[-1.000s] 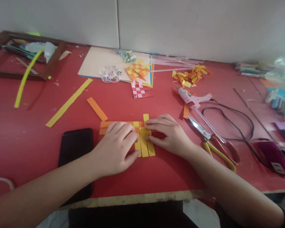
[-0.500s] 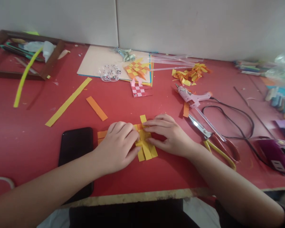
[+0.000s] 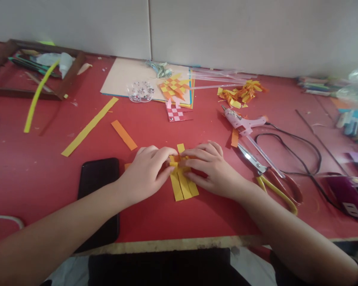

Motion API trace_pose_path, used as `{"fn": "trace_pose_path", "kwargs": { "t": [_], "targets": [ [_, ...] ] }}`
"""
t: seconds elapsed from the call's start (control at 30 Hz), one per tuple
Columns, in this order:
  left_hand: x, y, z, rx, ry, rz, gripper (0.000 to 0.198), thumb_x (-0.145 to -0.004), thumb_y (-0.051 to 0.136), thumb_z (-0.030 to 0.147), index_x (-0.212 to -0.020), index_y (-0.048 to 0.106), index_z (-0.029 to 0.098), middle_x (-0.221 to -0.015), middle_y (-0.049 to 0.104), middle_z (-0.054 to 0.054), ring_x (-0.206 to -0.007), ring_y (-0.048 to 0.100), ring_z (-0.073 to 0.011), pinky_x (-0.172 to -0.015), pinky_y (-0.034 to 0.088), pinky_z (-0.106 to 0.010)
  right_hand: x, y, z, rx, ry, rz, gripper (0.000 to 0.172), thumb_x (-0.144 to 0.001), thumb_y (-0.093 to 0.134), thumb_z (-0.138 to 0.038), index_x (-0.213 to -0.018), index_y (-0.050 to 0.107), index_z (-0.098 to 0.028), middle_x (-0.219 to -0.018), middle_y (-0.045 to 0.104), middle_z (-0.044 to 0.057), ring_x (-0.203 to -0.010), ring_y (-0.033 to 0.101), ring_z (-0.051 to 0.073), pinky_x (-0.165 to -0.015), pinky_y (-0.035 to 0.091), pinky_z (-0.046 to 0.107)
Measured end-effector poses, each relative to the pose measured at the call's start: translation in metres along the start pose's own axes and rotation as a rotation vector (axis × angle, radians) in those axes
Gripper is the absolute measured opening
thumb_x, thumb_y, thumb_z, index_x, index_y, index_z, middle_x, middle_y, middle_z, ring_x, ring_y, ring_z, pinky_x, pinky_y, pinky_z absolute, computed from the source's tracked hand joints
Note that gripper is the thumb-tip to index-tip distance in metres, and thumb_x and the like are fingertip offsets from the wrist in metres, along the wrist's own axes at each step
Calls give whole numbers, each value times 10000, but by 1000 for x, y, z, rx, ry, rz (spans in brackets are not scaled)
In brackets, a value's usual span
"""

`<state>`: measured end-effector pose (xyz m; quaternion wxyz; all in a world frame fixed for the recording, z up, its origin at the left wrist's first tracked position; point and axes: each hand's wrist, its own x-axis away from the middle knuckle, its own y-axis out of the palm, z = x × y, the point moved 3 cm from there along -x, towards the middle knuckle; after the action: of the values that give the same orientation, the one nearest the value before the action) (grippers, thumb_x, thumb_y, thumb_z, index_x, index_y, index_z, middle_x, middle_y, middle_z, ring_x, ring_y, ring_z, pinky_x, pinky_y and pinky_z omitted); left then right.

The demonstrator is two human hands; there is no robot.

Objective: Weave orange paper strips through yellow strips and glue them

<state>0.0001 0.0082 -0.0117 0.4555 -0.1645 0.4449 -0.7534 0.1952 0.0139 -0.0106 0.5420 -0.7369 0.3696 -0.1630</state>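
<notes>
Yellow and orange paper strips lie woven together [image 3: 183, 186] in front of me, with loose yellow ends pointing toward the table's near edge. My left hand [image 3: 149, 169] pinches the end of a yellow paper strip between thumb and forefinger at the weave's left side. From the right, my right hand [image 3: 210, 165] rests over the weave, fingers spread and tips touching it. The fingers of both hands cover much of the woven part. An orange end [image 3: 127, 165] pokes out beyond my left hand.
A black phone [image 3: 99, 198] lies under my left forearm. Scissors [image 3: 265, 174] and a pink glue gun [image 3: 241, 121] lie at right. Loose yellow [image 3: 90, 127] and orange strips [image 3: 124, 135], a pink checkered fish [image 3: 175, 112] and a wooden frame [image 3: 73, 75] sit farther back.
My left hand has shifted slightly up, its thumb and forefinger now pinching higher on the weave. A yellow end has been lifted from the near strips. The right hand stays nearly in place.
</notes>
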Motion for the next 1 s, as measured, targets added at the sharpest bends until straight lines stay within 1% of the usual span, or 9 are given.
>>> {"fn": "trace_pose_path", "kwargs": {
  "t": [0.1,0.23,0.33,0.5,0.63,0.8,0.93,1.0],
  "targets": [
    [-2,-2,0,17,10,-13,165,-938,521,235,-1101,536,220,-936,654,-17,-884,565,-207,-808,413,-386,1,1,-1,33,-6,-17,153,-931,542,-293,-1021,664,-274,-1239,649,12,-1068,515,241,-1031,315,508],
    [-3,-3,-1,2,-7,-14,67,-934,522,235,-976,567,207,-846,651,-9,-816,561,-200,-749,410,-369,2,3,-4,83,-6,-51,197,-963,486,-289,-1079,644,-301,-1263,621,21,-1101,498,249,-1045,294,527],
    [-4,-2,-2,-16,-35,-5,64,-934,523,246,-940,562,195,-807,634,-11,-772,554,-191,-710,409,-354,2,3,-6,106,3,-63,222,-974,465,-281,-1097,646,-319,-1270,603,34,-1120,491,256,-1051,280,548],
    [-7,-2,-4,-42,-89,-6,89,-953,498,245,-903,553,197,-820,643,-9,-758,556,-186,-687,396,-338,3,5,-7,105,10,-79,258,-976,461,-263,-1140,646,-340,-1282,581,47,-1147,471,264,-1048,281,572],
    [-8,-2,-5,-68,-114,-20,112,-965,468,242,-903,547,193,-803,634,-12,-752,557,-191,-685,398,-340,3,5,-6,109,11,-75,273,-982,454,-268,-1174,629,-352,-1290,568,44,-1157,458,259,-1047,283,579],
    [-7,0,-6,-79,-133,-23,115,-970,449,242,-923,541,193,-801,626,-18,-760,566,-196,-695,402,-342,3,6,-7,139,-16,-77,273,-981,453,-241,-1167,636,-323,-1281,567,63,-1151,466,249,-1040,300,565],
    [-8,-1,-6,-53,-152,-11,146,-981,406,240,-948,541,193,-816,629,-23,-756,571,-194,-696,401,-344,4,7,-7,172,-43,-88,346,-957,477,-173,-1210,620,-363,-1299,540,66,-1167,454,259,-1028,308,572],
    [-7,-3,-6,-3,-165,10,166,-982,366,216,-981,531,192,-831,633,-24,-763,578,-190,-706,408,-345,5,7,-7,172,-43,-103,364,-955,479,-174,-1232,610,-371,-1296,537,67,-1165,450,265,-1025,314,574]
  ]
}}
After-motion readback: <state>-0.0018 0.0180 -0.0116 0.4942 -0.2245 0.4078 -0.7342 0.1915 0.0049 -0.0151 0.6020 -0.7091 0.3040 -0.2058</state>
